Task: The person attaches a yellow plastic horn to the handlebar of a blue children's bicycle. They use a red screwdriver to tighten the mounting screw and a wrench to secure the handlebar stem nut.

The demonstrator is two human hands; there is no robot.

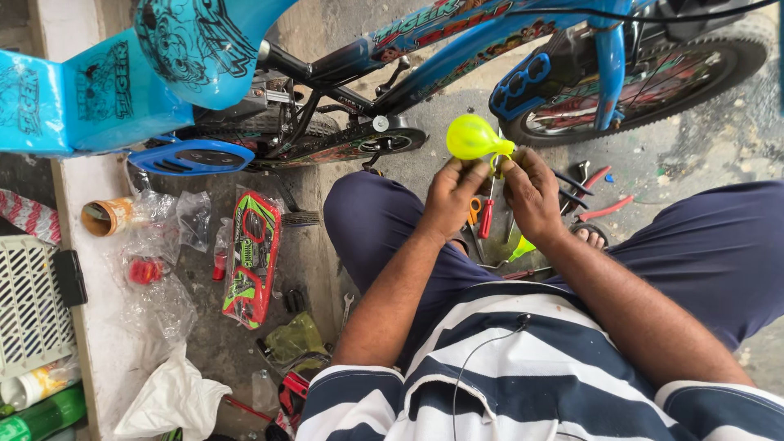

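While the person is seated on the ground with knees spread, a small yellow-green bulb horn point(472, 136) is held up between both hands in the head view, just below the frame of a blue child's bicycle point(457, 61). The left hand point(450, 196) is closed narrowly, its fingertips pinched on the neck of the bulb horn from the left; the right hand point(531, 193) is closed in the same way on the neck from the right, so that the two hands nearly touch. The rounded bulb is seen projecting above and to the left of the fingers, clear of the bicycle's chain guard point(351, 147). Beneath the hands, on the concrete floor between the legs, a red-handled screwdriver point(487, 219) and orange-handled scissors point(474, 209) are laid; red-handled pliers point(603, 211) are found just to the right, near a sandalled foot. To the left, well apart from the hands, a red and green plastic panel point(251, 257) in clear wrapping, crumpled clear bags point(159, 245), a cardboard cup point(106, 216) and a white slotted basket point(28, 306) are shown. The rear wheel point(653, 82) is seen at upper right
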